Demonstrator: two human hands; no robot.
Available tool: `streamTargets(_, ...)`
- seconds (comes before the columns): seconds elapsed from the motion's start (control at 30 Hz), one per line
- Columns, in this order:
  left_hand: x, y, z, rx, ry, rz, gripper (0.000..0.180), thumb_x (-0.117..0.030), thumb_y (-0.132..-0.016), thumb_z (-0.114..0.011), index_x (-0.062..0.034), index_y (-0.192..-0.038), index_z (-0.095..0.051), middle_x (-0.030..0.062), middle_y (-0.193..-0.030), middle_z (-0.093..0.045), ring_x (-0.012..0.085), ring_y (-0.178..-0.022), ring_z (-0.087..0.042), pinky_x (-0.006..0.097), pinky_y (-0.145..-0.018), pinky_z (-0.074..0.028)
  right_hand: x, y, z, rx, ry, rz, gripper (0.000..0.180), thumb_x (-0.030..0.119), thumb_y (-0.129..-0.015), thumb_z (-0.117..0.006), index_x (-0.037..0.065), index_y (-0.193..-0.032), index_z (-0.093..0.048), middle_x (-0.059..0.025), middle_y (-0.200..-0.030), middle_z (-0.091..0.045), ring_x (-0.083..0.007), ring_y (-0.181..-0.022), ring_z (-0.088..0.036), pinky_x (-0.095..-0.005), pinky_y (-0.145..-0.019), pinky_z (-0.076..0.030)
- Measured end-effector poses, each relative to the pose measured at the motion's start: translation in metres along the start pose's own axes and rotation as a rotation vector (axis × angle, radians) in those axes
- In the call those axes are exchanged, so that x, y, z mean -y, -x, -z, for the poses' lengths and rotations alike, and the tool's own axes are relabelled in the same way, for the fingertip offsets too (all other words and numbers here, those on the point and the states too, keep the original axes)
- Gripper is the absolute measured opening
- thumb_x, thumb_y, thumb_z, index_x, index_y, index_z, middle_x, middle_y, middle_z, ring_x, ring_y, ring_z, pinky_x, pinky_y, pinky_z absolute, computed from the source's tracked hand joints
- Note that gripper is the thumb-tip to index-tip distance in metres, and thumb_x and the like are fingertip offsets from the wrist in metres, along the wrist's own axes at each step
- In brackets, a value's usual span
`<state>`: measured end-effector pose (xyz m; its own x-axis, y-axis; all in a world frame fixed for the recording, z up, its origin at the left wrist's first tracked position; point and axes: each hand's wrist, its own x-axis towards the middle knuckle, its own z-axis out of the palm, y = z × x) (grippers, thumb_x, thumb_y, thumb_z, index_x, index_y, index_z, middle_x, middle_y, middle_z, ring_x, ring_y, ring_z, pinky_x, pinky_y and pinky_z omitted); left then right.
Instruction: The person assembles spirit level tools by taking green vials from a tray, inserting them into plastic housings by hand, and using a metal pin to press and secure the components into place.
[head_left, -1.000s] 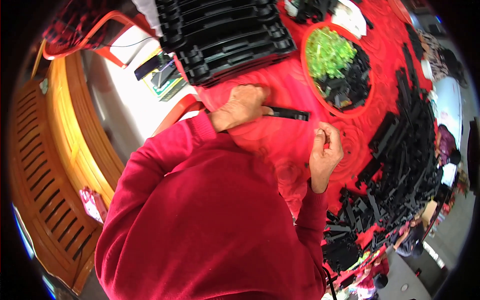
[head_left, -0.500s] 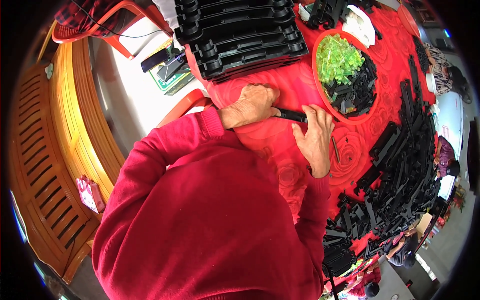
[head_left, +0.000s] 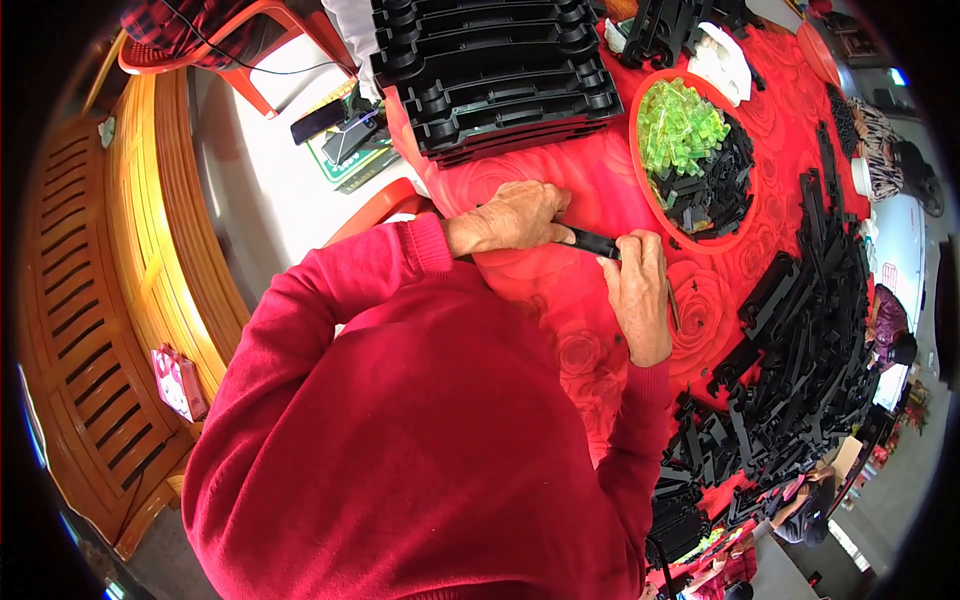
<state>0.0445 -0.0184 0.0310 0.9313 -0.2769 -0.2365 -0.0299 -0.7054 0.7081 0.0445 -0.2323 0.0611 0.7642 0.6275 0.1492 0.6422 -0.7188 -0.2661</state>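
Between my hands lies a narrow black plastic part (head_left: pixel 592 242) over the red rose-patterned tablecloth (head_left: pixel 540 290). My left hand (head_left: pixel 515 215) is closed round its left end. The fingers of my right hand (head_left: pixel 638 285) are bent and pressed against its right end. A thin dark rod (head_left: pixel 674 305) lies on the cloth just right of my right hand. Beyond it stands a red oval basin (head_left: pixel 742 240) holding yellow-green clear pieces (head_left: pixel 680 125) and small black pieces (head_left: pixel 705 190).
A tall stack of black plastic trays (head_left: pixel 500 90) stands beyond my left hand. A long heap of black plastic parts (head_left: pixel 800 350) covers the right side of the table. A white bag (head_left: pixel 718 65) sits at the back. Left are a wooden bench (head_left: pixel 100 330) and a red chair (head_left: pixel 385 205).
My right hand has gone from flat, stretched fingers to bent ones gripping the part's right end. That end now sits slightly lower in view. The whole view has shifted a little.
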Motion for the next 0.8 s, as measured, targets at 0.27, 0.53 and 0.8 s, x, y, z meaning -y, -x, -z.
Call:
streamTargets(0.27,0.011,0.004,-0.005,0.172,0.579,-0.05,0.033,-0.029,-0.08,-0.072,0.0019,-0.08,-0.062,0.0076,-0.061,-0.06,0.0142,-0.054,-0.059,0.031,-0.052,-0.047,0.008,-0.003,0.011,-0.103,-0.402,-0.026,0.039,0.0,-0.07,-0.073,0.0,-0.102,-0.05,-0.0167,-0.102,-0.048,-0.0336,-0.092,-0.054,-0.0408,-0.076,-0.047)
streamTargets(0.53,0.006,0.011,-0.002,0.211,0.564,-0.041,0.032,-0.03,-0.083,-0.07,0.0007,-0.078,-0.064,0.0043,-0.063,-0.059,0.0106,-0.055,-0.057,0.028,-0.051,-0.045,0.013,0.0,0.014,-0.066,-0.377,0.018,0.037,0.001,-0.069,-0.074,0.0,-0.099,-0.052,-0.0155,-0.1,-0.049,-0.0321,-0.092,-0.053,-0.0408,-0.076,-0.046)
streamTargets(0.8,0.0,0.017,-0.003,0.182,0.52,-0.009,0.031,-0.029,-0.082,-0.071,0.0004,-0.074,-0.063,0.0042,-0.059,-0.057,0.0103,-0.055,-0.055,0.028,-0.05,-0.044,0.019,0.005,0.016,-0.074,-0.364,0.018,0.037,-0.002,-0.069,-0.073,0.0,-0.099,-0.052,-0.0153,-0.099,-0.05,-0.0322,-0.089,-0.055,-0.0401,-0.075,-0.047)
